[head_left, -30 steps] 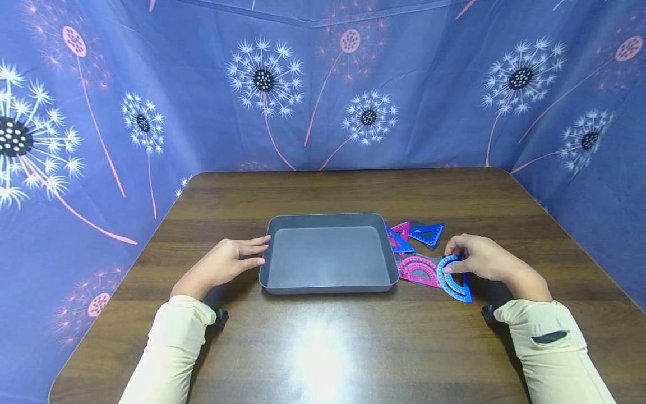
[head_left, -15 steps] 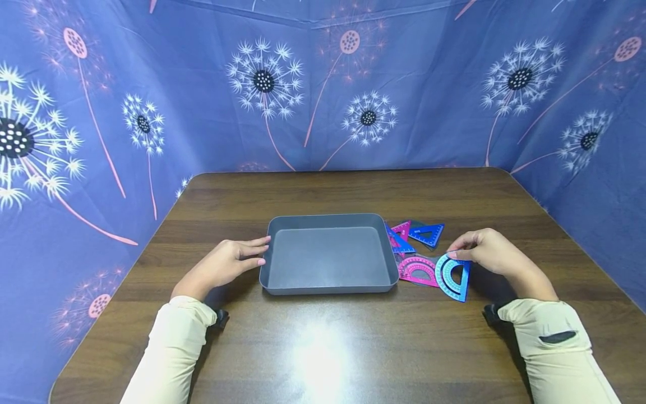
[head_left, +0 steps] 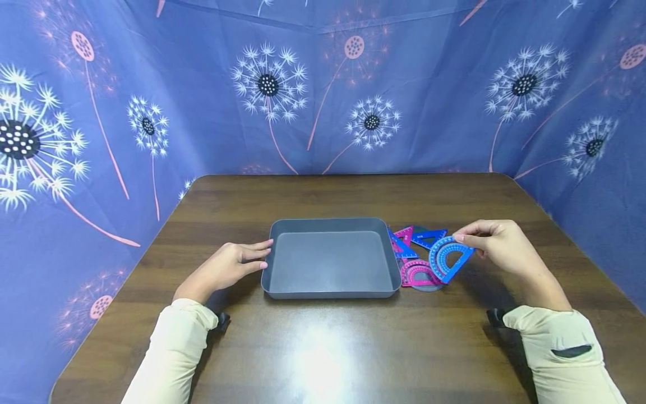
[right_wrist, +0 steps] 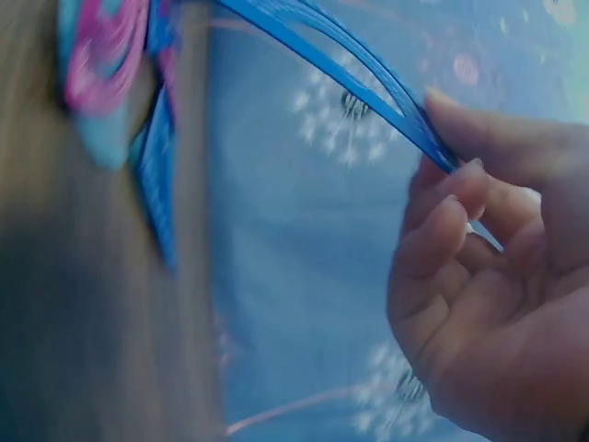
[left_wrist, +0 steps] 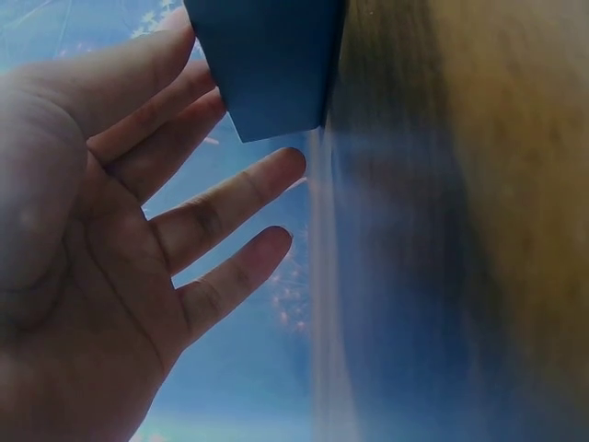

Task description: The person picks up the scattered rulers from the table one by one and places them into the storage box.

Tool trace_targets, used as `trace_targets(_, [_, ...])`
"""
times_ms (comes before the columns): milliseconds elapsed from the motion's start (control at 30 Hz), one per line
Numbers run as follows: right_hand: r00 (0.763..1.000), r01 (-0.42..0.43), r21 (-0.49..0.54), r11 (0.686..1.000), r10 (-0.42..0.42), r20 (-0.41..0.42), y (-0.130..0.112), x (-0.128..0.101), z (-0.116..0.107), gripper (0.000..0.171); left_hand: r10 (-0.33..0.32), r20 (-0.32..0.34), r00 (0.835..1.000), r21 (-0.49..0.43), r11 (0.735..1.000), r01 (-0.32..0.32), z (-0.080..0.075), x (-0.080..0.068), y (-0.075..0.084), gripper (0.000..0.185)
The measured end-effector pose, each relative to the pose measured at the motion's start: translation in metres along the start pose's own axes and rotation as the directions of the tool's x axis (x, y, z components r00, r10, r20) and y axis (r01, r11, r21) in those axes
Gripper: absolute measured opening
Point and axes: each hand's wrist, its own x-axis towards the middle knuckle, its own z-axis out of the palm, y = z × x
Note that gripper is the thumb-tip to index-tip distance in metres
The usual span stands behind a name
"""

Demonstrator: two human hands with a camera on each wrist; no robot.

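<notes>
Left grip [head_left: 224, 270], fingers extended, touches gray tray [head_left: 330, 295]. Right grip [head_left: 504, 247] pinches blue protractor [head_left: 436, 259] near its corner, raised right of tray. Likely light, stiff, slick, brittle if bent; pinch rim or corner. Beyond: blue triangle [head_left: 429, 233] on desk [head_left: 404, 348].

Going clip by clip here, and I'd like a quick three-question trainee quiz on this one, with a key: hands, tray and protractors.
1. Fill in: The blue protractor is pinched by the ____ hand.
2. Choose: The pink protractor lies where, relative to the gray tray?
A. inside it
B. to its left
C. to its right
3. True or false: The left hand is at the tray's right end.

Key:
1. right hand
2. C
3. False
</notes>
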Motion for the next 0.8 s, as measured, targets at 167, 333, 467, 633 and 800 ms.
trace_targets(167, [0.995,0.075,0.088,0.993,-0.069,-0.074,-0.034,0.005,0.012,0.027,0.004,-0.006,1.0,0.0,1.0,-0.004,0.0,-0.002,-0.002,0.04])
trace_targets(333, [0.989,0.144,0.108,0.984,-0.146,0.01,-0.074,0.017,0.034,0.017,0.003,-0.013,1.0,-0.023,1.0,-0.004,-0.001,-0.001,-0.002,0.039])
trace_targets(467, [0.967,0.193,0.093,0.977,-0.205,0.148,-0.098,0.023,0.064,0.009,-0.005,-0.003,1.0,-0.054,0.999,0.005,0.001,0.0,-0.002,0.04])
trace_targets(633, [0.913,0.226,0.058,0.972,-0.232,0.335,-0.107,0.025,0.097,0.011,-0.013,0.011,1.0,-0.058,0.998,0.014,0.001,0.0,-0.001,0.041])
trace_targets(800, [0.86,0.29,0.012,0.957,-0.266,0.435,-0.102,0.027,0.111,0.019,-0.026,0.02,0.999,-0.045,0.999,0.026,0.0,-0.002,-0.002,0.042])
